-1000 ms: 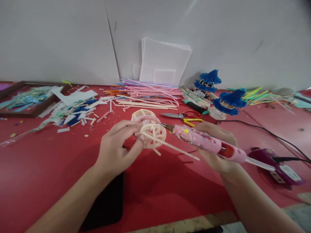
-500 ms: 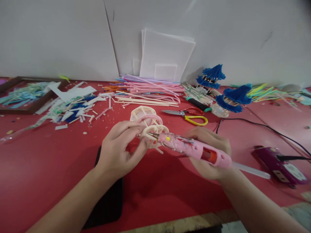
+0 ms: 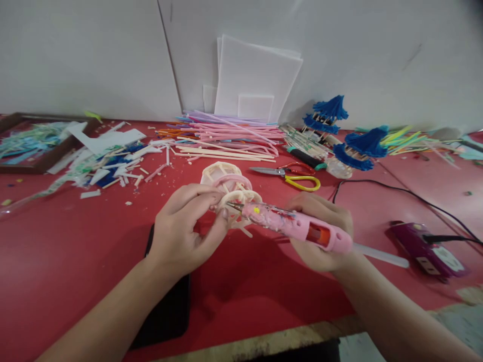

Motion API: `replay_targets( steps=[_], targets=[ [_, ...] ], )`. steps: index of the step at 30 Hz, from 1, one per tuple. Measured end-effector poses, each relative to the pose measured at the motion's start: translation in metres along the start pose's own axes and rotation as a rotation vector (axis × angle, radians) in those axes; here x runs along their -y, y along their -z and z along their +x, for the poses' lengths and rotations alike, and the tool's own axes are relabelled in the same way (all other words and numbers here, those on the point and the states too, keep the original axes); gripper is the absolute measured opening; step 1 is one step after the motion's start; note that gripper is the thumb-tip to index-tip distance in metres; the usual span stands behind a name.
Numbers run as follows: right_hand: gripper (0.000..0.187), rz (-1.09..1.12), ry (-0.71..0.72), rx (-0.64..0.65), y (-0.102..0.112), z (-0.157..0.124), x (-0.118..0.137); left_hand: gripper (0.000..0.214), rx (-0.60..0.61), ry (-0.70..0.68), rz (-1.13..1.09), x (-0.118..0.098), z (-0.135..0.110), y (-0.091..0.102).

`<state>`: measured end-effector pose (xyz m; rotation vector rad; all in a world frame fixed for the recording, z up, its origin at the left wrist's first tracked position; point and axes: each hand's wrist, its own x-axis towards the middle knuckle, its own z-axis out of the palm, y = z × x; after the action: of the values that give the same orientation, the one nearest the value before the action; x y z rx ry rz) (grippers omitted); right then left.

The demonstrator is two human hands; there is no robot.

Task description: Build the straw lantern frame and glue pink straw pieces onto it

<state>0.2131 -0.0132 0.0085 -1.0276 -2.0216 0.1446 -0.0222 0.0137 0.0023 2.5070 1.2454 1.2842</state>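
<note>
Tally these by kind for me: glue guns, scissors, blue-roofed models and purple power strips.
Glue gun: 1
Scissors: 1 pair
Blue-roofed models: 2
Purple power strip: 1
Total: 5

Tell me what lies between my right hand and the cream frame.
In the head view, the pink glue gun lies there, its nozzle overlapping the cream frame; contact is unclear.

Scissors [image 3: 280,172] lie on the tabletop [image 3: 234,306] behind the glue gun [image 3: 281,219], frame [image 3: 33,167] way left, power strip [image 3: 409,236] off right, papers [image 3: 258,70] leaning on the wall [image 3: 101,55] behind the sticks [image 3: 234,136].
</note>
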Motion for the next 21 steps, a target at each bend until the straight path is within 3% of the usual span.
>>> replay_targets(
  steps=[21],
  targets=[
    [0.015,-0.082,0.037,-0.085,0.0010,0.0004,0.0008,0.009,-0.011,0.070,-0.013,-0.0024,0.0000,-0.0006]
  ],
)
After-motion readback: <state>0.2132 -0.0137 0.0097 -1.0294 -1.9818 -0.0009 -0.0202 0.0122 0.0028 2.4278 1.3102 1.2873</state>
